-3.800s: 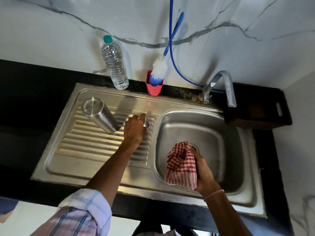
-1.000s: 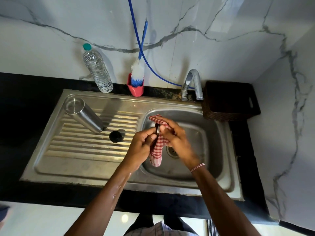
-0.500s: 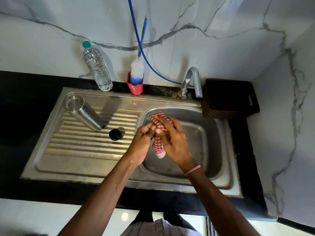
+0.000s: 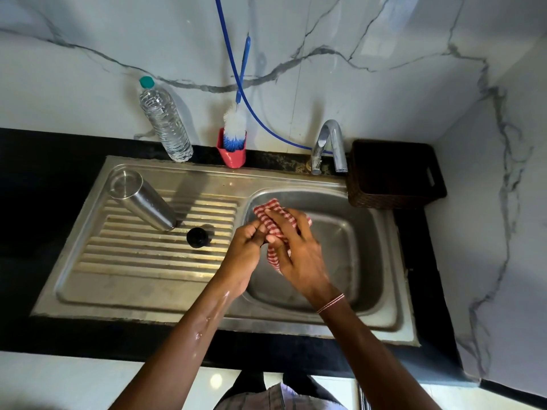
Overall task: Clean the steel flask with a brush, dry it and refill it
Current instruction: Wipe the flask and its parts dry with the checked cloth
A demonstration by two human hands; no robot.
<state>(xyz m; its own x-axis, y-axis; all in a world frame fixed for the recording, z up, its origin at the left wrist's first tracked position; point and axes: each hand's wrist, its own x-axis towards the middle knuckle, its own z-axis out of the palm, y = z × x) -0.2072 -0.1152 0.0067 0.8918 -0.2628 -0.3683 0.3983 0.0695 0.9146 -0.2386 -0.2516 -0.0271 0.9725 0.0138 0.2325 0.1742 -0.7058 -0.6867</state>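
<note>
Your right grip (image 4: pixel 299 253) and left grip (image 4: pixel 245 247) meet over the basin.
Right clutches the checked cloth (image 4: pixel 273 223); left curls against it, its pinch hidden from you; steel flask (image 4: pixel 142 199) stands at the sink's (image 4: pixel 177 309) back-left corner.

No legible text, brand, no. or sign in view: water bottle (image 4: pixel 165 122), steel flask (image 4: pixel 145 202) & checked cloth (image 4: pixel 260 209) carry no readable marks.
</note>
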